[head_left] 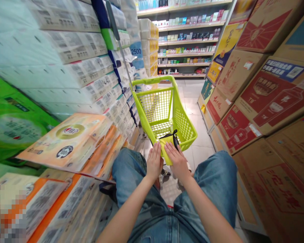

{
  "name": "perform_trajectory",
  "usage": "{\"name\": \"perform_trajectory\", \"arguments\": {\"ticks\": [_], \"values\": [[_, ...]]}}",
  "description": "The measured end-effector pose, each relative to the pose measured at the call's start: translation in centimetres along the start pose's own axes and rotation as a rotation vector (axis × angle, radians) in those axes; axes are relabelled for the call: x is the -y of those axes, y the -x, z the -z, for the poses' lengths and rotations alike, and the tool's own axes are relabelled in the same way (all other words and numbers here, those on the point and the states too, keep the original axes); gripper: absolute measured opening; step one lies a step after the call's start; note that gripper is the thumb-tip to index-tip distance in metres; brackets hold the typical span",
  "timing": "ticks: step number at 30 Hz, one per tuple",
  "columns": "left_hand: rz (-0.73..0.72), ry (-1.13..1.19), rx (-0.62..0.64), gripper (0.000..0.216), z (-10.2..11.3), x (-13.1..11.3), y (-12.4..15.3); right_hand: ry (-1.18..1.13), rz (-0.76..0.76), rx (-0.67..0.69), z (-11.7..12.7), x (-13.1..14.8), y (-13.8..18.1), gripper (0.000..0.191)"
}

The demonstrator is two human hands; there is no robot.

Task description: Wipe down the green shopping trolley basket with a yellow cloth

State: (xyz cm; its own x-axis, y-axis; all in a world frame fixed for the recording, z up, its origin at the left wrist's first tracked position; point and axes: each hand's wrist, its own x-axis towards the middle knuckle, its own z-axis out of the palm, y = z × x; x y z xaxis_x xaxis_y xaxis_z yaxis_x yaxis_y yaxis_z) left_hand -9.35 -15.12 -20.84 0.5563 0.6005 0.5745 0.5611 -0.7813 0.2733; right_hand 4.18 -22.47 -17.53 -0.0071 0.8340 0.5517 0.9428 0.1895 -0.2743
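Note:
A lime-green wheeled shopping basket [186, 126] with lattice walls and a long grey pull handle [113, 22] stands in front of my knees. At its near rim is a yellow cloth-like piece [168, 158] with a black edge and a black strap [175, 132]. My left hand [154, 160] is on its left side, fingers straight and close together over it. On the other side my right hand [176, 160] lays its fingers across the yellow piece. Both thumbs are mostly hidden, and the rim under the yellow piece is covered.
Stacked tissue packs [88, 47] rise along the left, with orange packs [66, 138] beside my left knee. Printed cartons [276, 91] line the right. Beyond the basket, a tiled floor [188, 94] leads to shelves [190, 40] of small boxes and bottles.

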Motion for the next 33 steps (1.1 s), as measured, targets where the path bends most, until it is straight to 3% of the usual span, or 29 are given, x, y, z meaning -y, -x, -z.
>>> {"name": "perform_trajectory", "arguments": {"ticks": [3,5,7,9,12,15,17,19,22,25,27,30,33], "values": [[0.009,0.002,0.011,0.087,0.0,-0.1,-0.1,0.029,0.134,0.067,3.0,-5.8,1.5,0.072],[0.007,0.004,0.01,0.089,0.0,0.0,-0.1,0.076,0.069,-0.009,4.5,-9.4,2.5,0.07],[0.002,0.006,0.005,0.089,-0.1,0.0,-0.1,0.123,-0.039,-0.08,4.8,-11.1,2.9,0.071],[0.002,0.008,-0.001,0.089,-0.2,0.1,-0.1,0.171,-0.174,-0.162,3.8,-10.1,2.6,0.073],[0.011,0.012,-0.009,0.088,-0.5,0.1,0.1,0.205,-0.334,-0.267,0.8,-4.5,1.2,0.075],[0.009,0.024,-0.012,0.084,-0.7,0.4,0.3,0.128,-0.198,-0.198,-1.8,1.6,-0.2,0.073],[-0.003,0.026,-0.013,0.082,-0.6,0.5,0.4,0.091,-0.111,-0.149,-2.2,3.3,-0.5,0.072],[-0.021,0.017,-0.011,0.082,-0.4,0.7,0.3,0.082,-0.03,-0.107,-1.3,2.4,-0.3,0.073],[-0.033,0.002,-0.005,0.085,-0.2,0.7,0.2,0.099,0.078,-0.048,1.3,-2.8,1.0,0.074],[-0.025,-0.004,-0.006,0.087,-0.2,0.5,0.1,0.151,0.01,-0.109,3.9,-8.8,2.4,0.07],[-0.016,0.002,-0.007,0.088,-0.4,0.4,0.1,0.187,-0.064,-0.159,4.7,-11.1,2.8,0.068],[0.0,0.019,-0.011,0.088,-0.6,0.3,0.2,0.24,-0.229,-0.254,3.6,-9.7,2.4,0.07],[0.007,0.028,-0.016,0.087,-0.8,0.4,0.3,0.228,-0.32,-0.305,0.6,-3.9,0.9,0.074]]}}
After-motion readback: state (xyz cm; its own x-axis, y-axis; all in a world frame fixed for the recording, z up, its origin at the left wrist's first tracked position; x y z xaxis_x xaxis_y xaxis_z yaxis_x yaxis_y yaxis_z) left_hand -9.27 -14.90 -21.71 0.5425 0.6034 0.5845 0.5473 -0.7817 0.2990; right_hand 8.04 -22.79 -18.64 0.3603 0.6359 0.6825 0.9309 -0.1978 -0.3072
